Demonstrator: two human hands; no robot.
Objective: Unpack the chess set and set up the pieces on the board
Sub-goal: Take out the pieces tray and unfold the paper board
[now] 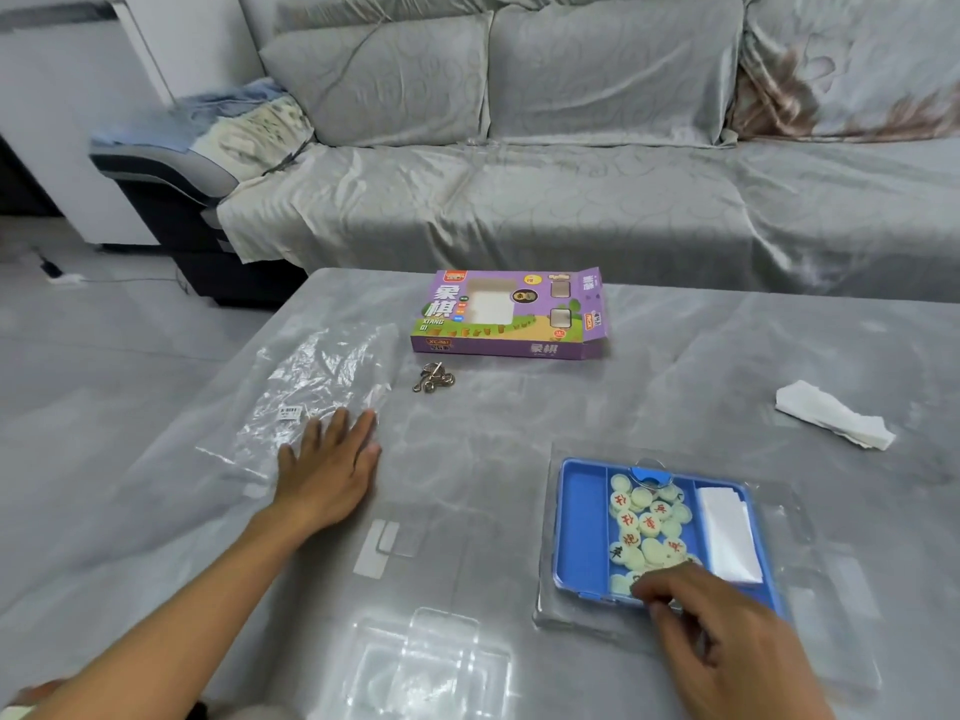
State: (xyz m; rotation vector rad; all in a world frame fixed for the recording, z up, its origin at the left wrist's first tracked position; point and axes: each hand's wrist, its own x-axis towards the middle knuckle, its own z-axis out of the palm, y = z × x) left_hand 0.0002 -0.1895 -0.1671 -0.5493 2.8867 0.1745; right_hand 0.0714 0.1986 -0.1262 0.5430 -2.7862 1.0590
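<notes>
Unpacking is partly done: the purple box lies opened at the table's far side, and the pieces sit heaped in the middle compartment of the blue tray, with no board laid out yet. The right hand curls its fingers at the tray's near edge among the pieces, though whether it grips one cannot be told; the left hand rests flat, fingers straight, on the edge of a clear plastic bag. A metal ring puzzle, a clear lid and a tissue occupy the table where the board would go.

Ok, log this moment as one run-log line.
left hand: flat on plastic bag | right hand: fingers curled at pieces in blue tray | box: open | board: not laid out
</notes>
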